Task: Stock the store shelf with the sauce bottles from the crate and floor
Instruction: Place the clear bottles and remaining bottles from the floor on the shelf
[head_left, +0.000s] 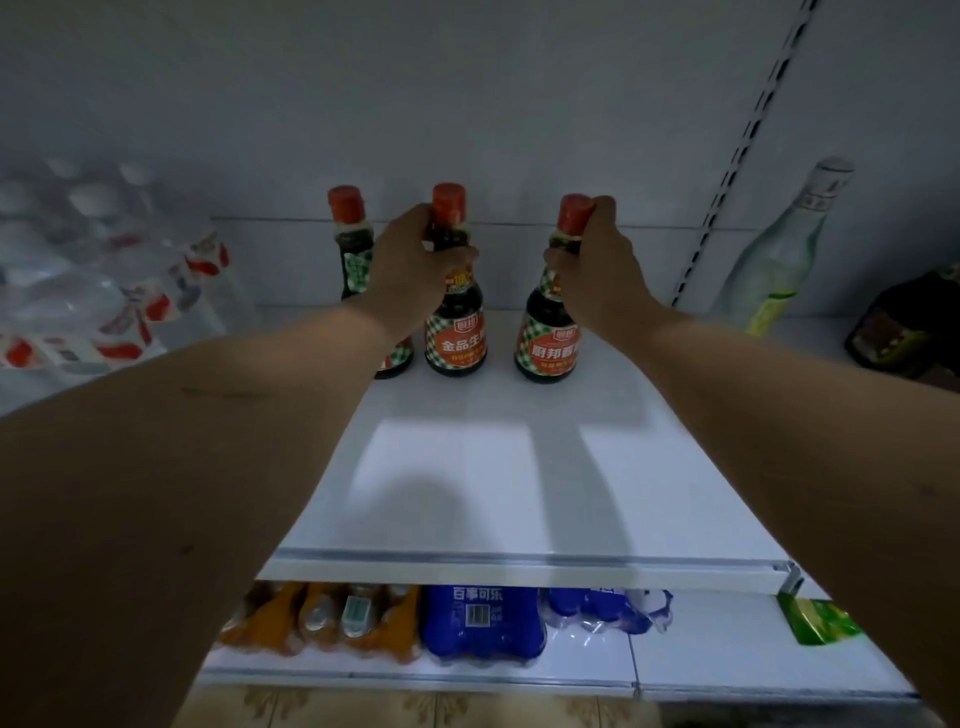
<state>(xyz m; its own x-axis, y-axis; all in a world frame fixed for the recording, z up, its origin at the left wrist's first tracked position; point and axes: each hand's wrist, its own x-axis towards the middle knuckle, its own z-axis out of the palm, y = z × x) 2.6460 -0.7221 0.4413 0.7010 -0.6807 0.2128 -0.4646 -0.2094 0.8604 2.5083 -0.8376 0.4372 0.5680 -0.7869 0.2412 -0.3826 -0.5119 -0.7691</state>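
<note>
3 soy sauce bottles: upright at the back of the white shelf (519, 467)
Left hand (410, 270): grips the middle soy sauce bottle (454, 332) at its neck
Right hand (597, 265): grips the right soy sauce bottle (545, 343) at its neck

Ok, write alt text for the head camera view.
Two bare hands each grip the neck of a dark sauce bottle standing at the back of a white shelf: left hand on the middle bottle, right hand on the right bottle. A third bottle stands left of them.
</note>
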